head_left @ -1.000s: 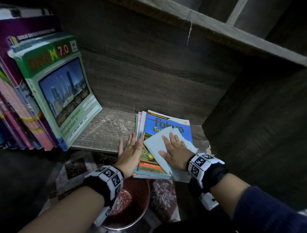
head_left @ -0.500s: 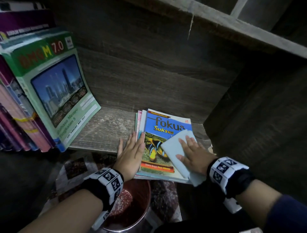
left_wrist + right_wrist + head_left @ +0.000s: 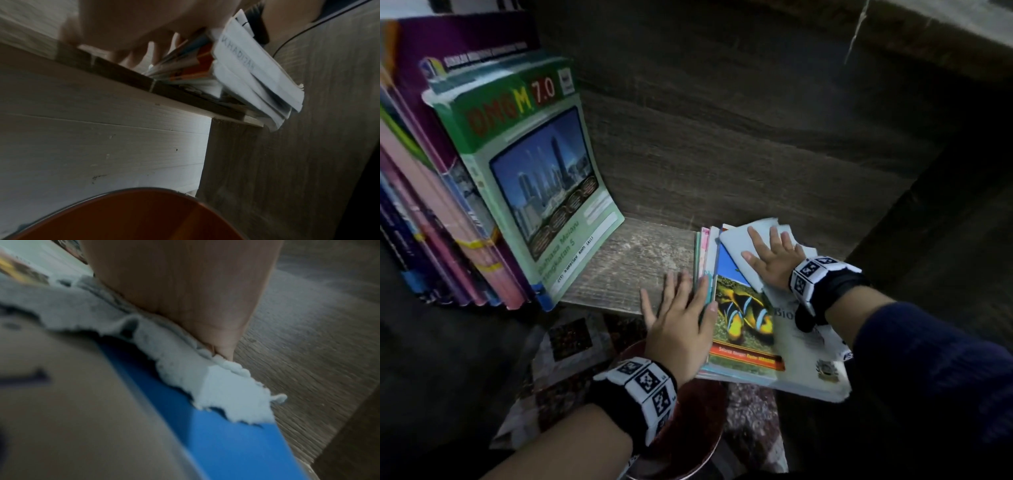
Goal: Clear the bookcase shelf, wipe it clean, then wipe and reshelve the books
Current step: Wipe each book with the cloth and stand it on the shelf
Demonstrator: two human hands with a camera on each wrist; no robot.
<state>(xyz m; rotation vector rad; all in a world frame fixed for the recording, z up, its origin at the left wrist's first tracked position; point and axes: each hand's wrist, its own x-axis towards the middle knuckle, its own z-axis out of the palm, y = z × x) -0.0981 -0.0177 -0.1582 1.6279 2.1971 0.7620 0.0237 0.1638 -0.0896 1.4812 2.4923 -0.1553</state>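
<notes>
A small stack of books lies flat on the wooden shelf (image 3: 626,263), overhanging its front edge; the top book (image 3: 743,318) has a blue cover with a clownfish picture. My right hand (image 3: 774,260) presses a pale blue cloth (image 3: 739,240) flat on the far end of that cover, fingers straight. In the right wrist view the cloth (image 3: 185,369) lies bunched under the palm on the blue cover (image 3: 205,426). My left hand (image 3: 681,308) rests flat against the stack's left edge and the shelf. The left wrist view shows the stack's page ends (image 3: 236,73).
A row of books leans at the shelf's left end, fronted by a green "OMG M 7.0" book (image 3: 534,171). A reddish-brown round container (image 3: 688,438) stands on patterned floor below the shelf edge. The shelf's side wall (image 3: 928,240) rises close on the right.
My right hand has slid the cloth from the near middle of the cover up to its far end. The left hand stays at the stack's left edge.
</notes>
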